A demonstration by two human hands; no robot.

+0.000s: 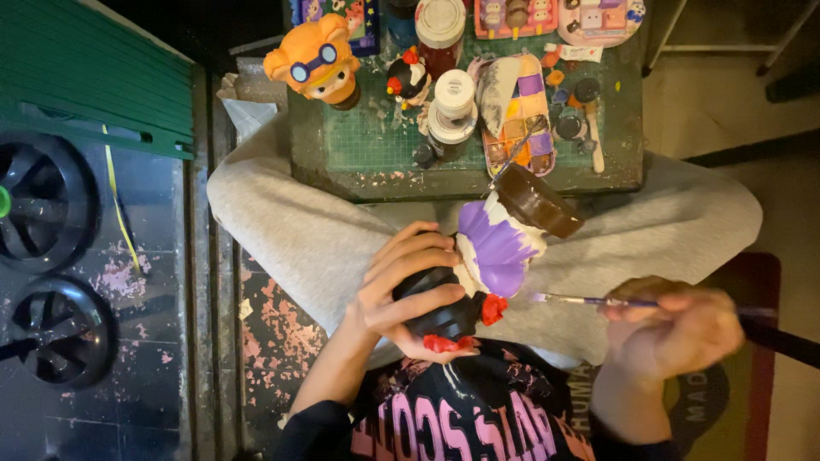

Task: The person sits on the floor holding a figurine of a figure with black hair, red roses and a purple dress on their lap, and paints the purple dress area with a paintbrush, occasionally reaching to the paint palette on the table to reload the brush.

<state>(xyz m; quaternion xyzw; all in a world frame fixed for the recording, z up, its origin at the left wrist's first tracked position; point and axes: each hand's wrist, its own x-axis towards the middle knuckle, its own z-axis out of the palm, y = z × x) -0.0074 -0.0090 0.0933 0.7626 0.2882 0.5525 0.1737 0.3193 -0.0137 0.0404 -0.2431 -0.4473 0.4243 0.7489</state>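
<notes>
The left hand [401,286] wraps the figurine [487,256] by its black head, likely rigid and breakable with wet paint, while the right hand [675,329] pinches a paintbrush [589,300].

The left hand [401,290] is gripping a figurine [487,256] by its black head, fingers [418,256] wrapping over the top, holding it tilted above the lap with its brown base pointing toward the counter [376,149]. The figurine's body is showing purple and white, with red bits by the head. The right hand [675,329] is pinching a thin brush [589,300], its tip lying just beside the purple part. On the counter, a paint palette [521,115] is sitting near the front edge, jars [451,102] are standing beside it, and an orange figure [318,61] is sitting at the back left corner.
</notes>
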